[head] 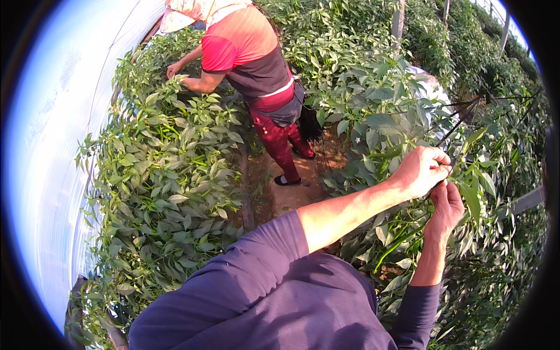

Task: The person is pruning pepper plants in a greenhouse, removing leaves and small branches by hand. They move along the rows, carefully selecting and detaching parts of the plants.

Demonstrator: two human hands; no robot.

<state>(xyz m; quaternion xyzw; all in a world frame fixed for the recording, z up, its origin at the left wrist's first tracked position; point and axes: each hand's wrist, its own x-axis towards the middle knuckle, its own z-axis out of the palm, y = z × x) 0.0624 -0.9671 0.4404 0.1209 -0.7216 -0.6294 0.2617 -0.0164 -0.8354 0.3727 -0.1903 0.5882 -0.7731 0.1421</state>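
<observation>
My left hand (422,170) reaches across from the left, its thumb and fingers pinched on a thin dark cord. Just below it, my right hand (446,210) is raised with its fingertips pinched at the same small dark spot, nearly touching the left fingertips. A dark cord (457,127) runs from above the left hand up to where several dark strands meet. The part of the cord between the fingertips is mostly hidden. Pepper plant leaves (472,199) stand right beside both hands, and a long green pepper (400,245) hangs below and left of the right hand.
A co-worker (245,52) in a red and dark top bends over the left row of pepper plants (175,175). A dirt path (293,197) runs between the rows. Plastic sheeting (57,144) lines the left side. Posts, including a grey one (398,22), stand among the plants.
</observation>
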